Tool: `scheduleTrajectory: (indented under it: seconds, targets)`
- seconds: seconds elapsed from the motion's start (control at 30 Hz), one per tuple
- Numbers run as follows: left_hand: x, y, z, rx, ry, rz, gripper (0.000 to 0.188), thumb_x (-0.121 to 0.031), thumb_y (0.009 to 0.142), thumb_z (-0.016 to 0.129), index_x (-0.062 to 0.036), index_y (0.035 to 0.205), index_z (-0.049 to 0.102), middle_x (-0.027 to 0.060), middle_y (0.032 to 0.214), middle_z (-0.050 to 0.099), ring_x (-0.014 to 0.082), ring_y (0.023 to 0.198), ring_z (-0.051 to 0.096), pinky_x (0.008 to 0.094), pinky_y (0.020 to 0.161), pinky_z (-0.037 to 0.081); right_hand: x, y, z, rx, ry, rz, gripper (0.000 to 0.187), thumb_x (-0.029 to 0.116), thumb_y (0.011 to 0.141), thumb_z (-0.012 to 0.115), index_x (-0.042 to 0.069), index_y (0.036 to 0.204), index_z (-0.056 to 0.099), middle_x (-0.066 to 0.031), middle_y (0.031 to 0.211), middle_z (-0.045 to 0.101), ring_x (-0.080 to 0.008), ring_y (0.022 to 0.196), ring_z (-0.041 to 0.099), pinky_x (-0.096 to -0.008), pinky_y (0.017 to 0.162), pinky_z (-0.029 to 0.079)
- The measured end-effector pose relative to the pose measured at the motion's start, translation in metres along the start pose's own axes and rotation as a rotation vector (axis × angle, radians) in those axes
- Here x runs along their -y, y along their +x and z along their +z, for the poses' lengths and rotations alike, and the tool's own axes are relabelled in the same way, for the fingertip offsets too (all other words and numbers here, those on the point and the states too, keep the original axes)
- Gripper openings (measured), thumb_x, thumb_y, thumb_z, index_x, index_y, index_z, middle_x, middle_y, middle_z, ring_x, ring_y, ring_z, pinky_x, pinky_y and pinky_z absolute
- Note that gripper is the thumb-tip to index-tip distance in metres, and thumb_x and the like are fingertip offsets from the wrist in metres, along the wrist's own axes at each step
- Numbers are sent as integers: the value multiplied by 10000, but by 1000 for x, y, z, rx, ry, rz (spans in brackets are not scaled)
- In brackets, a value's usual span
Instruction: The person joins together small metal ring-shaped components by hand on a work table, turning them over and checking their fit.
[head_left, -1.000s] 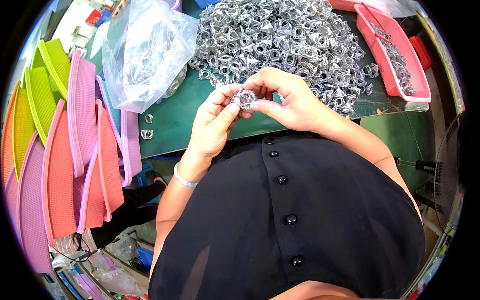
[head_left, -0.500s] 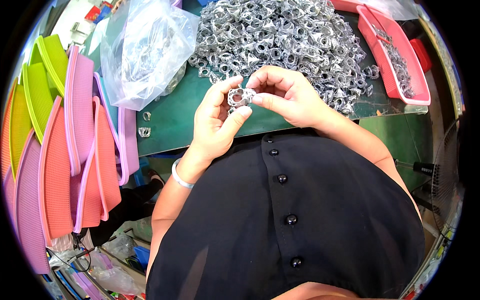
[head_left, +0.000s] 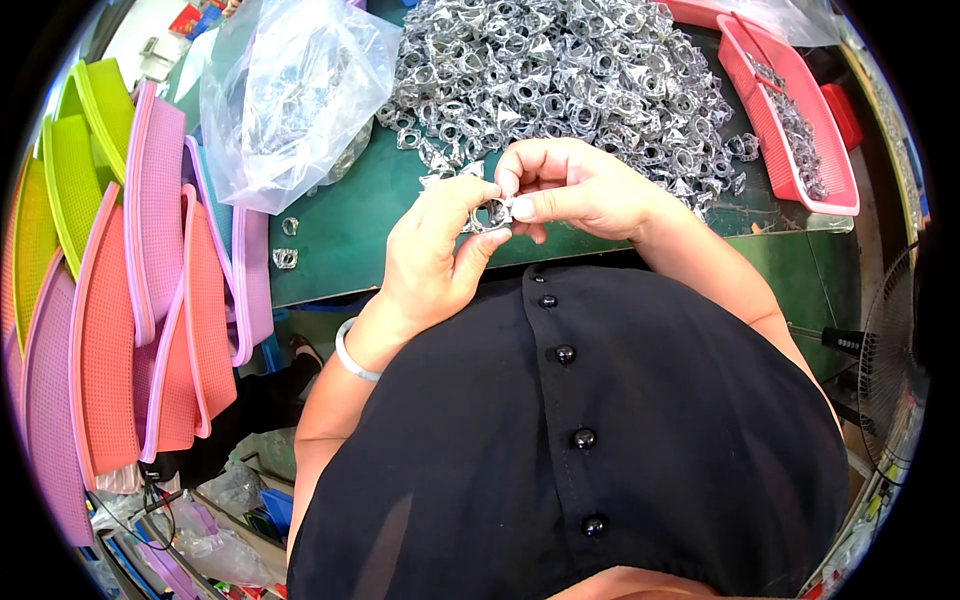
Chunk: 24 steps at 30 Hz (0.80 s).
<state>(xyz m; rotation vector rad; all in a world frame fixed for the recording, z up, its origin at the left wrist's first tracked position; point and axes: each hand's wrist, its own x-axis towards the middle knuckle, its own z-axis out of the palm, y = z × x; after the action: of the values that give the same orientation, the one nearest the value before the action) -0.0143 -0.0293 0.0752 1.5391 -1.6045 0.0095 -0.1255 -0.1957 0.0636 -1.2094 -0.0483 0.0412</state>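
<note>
Holding 1 ring-shaped piece (head_left: 504, 211), hands (head_left: 430, 243) (head_left: 578, 200) near table edge (head_left: 335, 292).

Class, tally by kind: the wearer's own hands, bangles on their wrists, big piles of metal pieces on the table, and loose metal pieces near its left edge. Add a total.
Left hand and right hand: 2
Bangle: 1
Big pile: 1
Loose metal pieces: 2
Total: 6

From the ring-shaped metal part (head_left: 474, 220) between my left hand (head_left: 430, 240) and right hand (head_left: 575, 195), my table (head_left: 345, 235) bears a heap of metal parts (head_left: 570, 85) at 1 o'clock, a plastic bag (head_left: 295, 120) at 10 and 2 loose parts (head_left: 286, 259) at 9. Past 2, a basket (head_left: 830, 205) holds metal pieces (head_left: 798, 137); between 8 and 9, stacked baskets (head_left: 105, 345) overlap.
</note>
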Motion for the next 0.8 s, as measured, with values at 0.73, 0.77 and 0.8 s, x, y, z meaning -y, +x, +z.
scheduleTrajectory:
  seconds: [0.73, 0.77, 0.8]
  targets:
    - [-43, -103, -62, -419, -43, -252, 241, -82, 753, 641, -8, 965, 553, 95, 849, 558, 188, 733, 551, 277, 664, 448, -7, 70, 100, 386, 134, 307, 118, 62, 826, 595, 35, 888, 498, -82, 820, 590, -159, 707, 595, -265, 607, 496]
    - [-49, -113, -65, -433, -36, -280, 239, -88, 759, 637, -7, 967, 552, 95, 846, 555, 184, 734, 549, 275, 664, 447, -12, 74, 108, 424, 135, 340, 115, 58, 827, 592, 31, 887, 498, -86, 823, 591, -164, 712, 601, -269, 608, 500]
    - [-53, -123, -68, -455, -51, -302, 237, -95, 765, 634, -4, 967, 551, 91, 841, 550, 181, 741, 545, 275, 671, 445, -15, 77, 116, 433, 133, 377, 104, 47, 828, 582, 26, 884, 497, -92, 823, 594, -171, 720, 610, -273, 611, 508]
